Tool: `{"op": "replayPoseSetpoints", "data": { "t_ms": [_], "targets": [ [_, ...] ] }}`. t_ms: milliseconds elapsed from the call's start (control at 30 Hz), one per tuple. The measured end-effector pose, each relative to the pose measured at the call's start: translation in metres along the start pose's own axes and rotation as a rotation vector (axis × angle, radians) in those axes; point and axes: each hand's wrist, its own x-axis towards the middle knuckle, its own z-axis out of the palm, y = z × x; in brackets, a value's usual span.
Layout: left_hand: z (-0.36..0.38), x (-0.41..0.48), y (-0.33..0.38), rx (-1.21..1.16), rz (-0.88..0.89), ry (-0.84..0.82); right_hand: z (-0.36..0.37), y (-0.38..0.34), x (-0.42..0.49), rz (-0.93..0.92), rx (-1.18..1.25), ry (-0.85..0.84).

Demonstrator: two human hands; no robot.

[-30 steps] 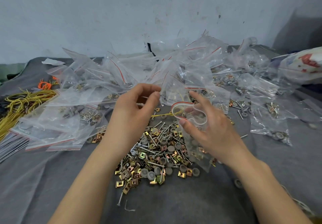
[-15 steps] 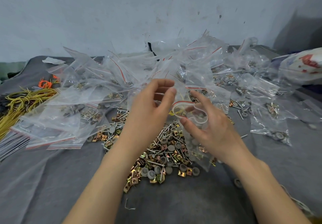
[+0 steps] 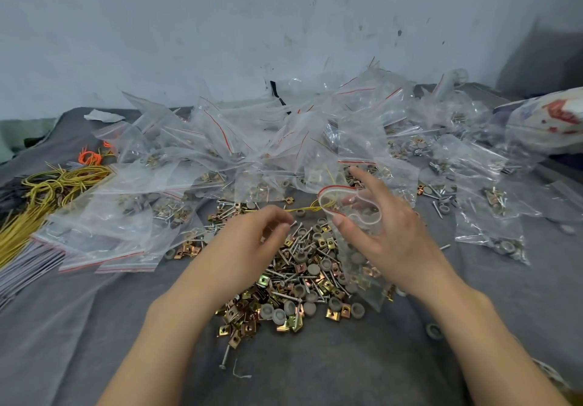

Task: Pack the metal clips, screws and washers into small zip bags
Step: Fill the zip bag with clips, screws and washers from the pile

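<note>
At the middle of the surface (image 3: pixel 315 380), an open zip bag (image 3: pixel 350 213) is held by the right hand (image 3: pixel 397 241), its red-edged mouth kept spread in the grip between thumb and fingers. The left hand (image 3: pixel 249 244) is set just beside it over the loose pile (image 3: pixel 299 279), fingers curled close; whether a part is pinched cannot be told. Grey washers and gold clips are seen through the bag's lower end, but contents cannot be separated from the pile behind.

Behind and to both sides, many filled bags (image 3: pixel 252 159) are heaped, so a large share of the packing is judged done. A sizeable heap of clips, screws and washers is left unpacked, and a stray screw (image 3: pixel 225 358) lies apart toward the near edge. The bag in hand is not yet sealed. At far left, yellow wires (image 3: pixel 38 203) are bundled.
</note>
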Motion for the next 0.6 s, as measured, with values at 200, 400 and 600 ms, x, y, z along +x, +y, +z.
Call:
{"op": "replayPoseSetpoints", "data": {
  "t_ms": [200, 400, 600],
  "targets": [
    [-0.002, -0.014, -0.009, 0.104, 0.060, -0.097, 0.000, 0.000, -0.001, 0.009, -0.019, -0.007],
    [0.000, -0.019, -0.010, 0.336, 0.137, -0.196, -0.001, -0.004, -0.001, 0.014, -0.019, -0.014],
    [0.002, -0.016, -0.009, 0.419, 0.120, -0.151, -0.002, -0.005, 0.000, -0.004, -0.024, -0.010]
  ]
}}
